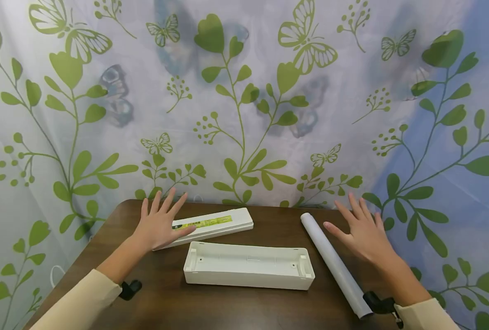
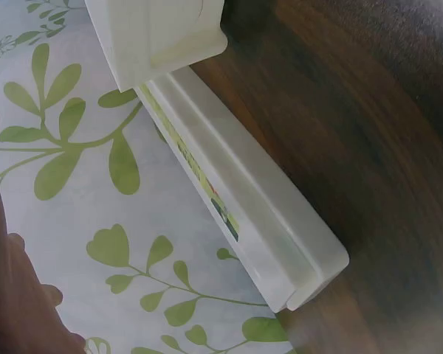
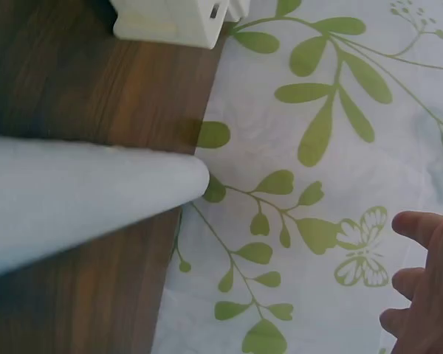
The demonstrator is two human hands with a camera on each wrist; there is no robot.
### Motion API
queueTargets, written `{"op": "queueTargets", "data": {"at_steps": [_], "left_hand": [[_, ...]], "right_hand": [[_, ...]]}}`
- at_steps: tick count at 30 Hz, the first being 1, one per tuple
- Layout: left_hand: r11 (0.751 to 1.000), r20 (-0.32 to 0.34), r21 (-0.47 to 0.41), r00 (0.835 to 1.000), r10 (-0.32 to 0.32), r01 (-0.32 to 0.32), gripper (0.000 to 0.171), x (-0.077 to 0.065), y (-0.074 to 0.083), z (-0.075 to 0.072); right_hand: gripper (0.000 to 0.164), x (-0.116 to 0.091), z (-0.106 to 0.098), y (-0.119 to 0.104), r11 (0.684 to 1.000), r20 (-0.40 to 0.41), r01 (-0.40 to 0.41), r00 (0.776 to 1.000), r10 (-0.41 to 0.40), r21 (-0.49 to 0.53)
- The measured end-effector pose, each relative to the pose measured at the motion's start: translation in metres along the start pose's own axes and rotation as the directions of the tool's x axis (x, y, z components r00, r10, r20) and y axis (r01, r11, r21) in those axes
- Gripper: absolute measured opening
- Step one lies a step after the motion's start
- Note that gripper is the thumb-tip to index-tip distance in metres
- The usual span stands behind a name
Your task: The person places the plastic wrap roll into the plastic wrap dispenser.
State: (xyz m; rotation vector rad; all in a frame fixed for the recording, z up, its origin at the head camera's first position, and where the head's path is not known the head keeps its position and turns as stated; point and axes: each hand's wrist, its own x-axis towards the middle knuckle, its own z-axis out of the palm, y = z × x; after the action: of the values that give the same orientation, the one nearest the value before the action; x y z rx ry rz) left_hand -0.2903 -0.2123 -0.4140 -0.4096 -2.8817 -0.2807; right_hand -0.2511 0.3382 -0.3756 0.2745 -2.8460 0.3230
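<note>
In the head view my left hand (image 1: 156, 227) is spread above the white lid (image 1: 223, 224), which bears a yellow-green label, and its thumb overlaps the label. My right hand (image 1: 365, 233), fingers also spread, hovers to the right of a white roll (image 1: 331, 261) lying slanted on the table. Neither hand holds anything. Between them sits a long white open box (image 1: 248, 279), hollow side up, with a slot fitting at each end. In the left wrist view the lid (image 2: 236, 177) lies beyond the end of the box (image 2: 162, 37). The roll (image 3: 96, 192) crosses the right wrist view.
Everything lies on a dark brown wooden table (image 1: 153, 302). Behind its far edge hangs a pale curtain (image 1: 252, 110) printed with green leaves and butterflies. A black wrist mount (image 1: 378, 302) on the right arm overlaps the near end of the roll.
</note>
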Motion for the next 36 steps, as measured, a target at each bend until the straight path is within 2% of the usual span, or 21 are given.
{"op": "queueTargets", "data": {"at_steps": [6, 10, 12, 15, 19, 23, 27, 29, 31, 34, 36], "left_hand": [[0.998, -0.005, -0.057, 1.0, 0.013, -0.013, 0.098, -0.011, 0.0, 0.006], [0.994, -0.075, -0.087, 0.996, 0.056, -0.062, 0.096, -0.018, -0.001, 0.014], [0.989, -0.133, -0.099, 0.987, 0.094, -0.107, 0.094, -0.019, -0.002, 0.019], [0.979, -0.224, -0.1, 0.963, 0.153, -0.179, 0.093, -0.02, -0.003, 0.028], [0.963, -0.276, -0.128, 0.941, 0.196, -0.239, 0.091, -0.026, -0.002, 0.036], [0.938, -0.254, -0.218, 0.944, 0.213, -0.27, 0.09, -0.035, -0.001, 0.043], [0.901, -0.205, -0.336, 0.955, 0.215, -0.275, 0.087, -0.043, -0.001, 0.051], [0.886, -0.179, -0.388, 0.964, 0.198, -0.254, 0.085, -0.045, -0.001, 0.055], [0.87, -0.155, -0.44, 0.973, 0.169, -0.221, 0.083, -0.046, 0.001, 0.058], [0.848, -0.121, -0.504, 0.985, 0.122, -0.167, 0.081, -0.048, 0.003, 0.062], [0.825, -0.105, -0.546, 0.989, 0.106, -0.147, 0.081, -0.049, 0.004, 0.065]], "right_hand": [[0.077, -0.015, 0.007, 0.001, 0.995, -0.076, 0.022, 0.997, -0.015, 0.1], [0.076, -0.023, 0.013, 0.004, 0.987, -0.146, 0.047, 0.989, -0.024, 0.154], [0.074, -0.029, 0.017, 0.005, 0.979, -0.158, 0.05, 0.987, -0.019, 0.197], [0.068, -0.037, 0.023, 0.006, 0.964, -0.151, 0.047, 0.989, -0.008, 0.262], [0.06, -0.05, 0.034, 0.01, 0.947, -0.154, 0.042, 0.988, 0.007, 0.317], [0.052, -0.066, 0.052, 0.013, 0.937, -0.229, 0.066, 0.973, 0.015, 0.344], [0.043, -0.079, 0.069, 0.016, 0.923, -0.377, 0.132, 0.926, 0.015, 0.361], [0.039, -0.085, 0.074, 0.016, 0.919, -0.431, 0.135, 0.901, 0.042, 0.371], [0.035, -0.091, 0.077, 0.015, 0.916, -0.443, 0.095, 0.891, 0.097, 0.391], [0.03, -0.1, 0.078, 0.014, 0.909, -0.41, -0.026, 0.887, 0.213, 0.416], [0.028, -0.106, 0.078, 0.014, 0.887, -0.369, -0.109, 0.881, 0.295, 0.449]]}}
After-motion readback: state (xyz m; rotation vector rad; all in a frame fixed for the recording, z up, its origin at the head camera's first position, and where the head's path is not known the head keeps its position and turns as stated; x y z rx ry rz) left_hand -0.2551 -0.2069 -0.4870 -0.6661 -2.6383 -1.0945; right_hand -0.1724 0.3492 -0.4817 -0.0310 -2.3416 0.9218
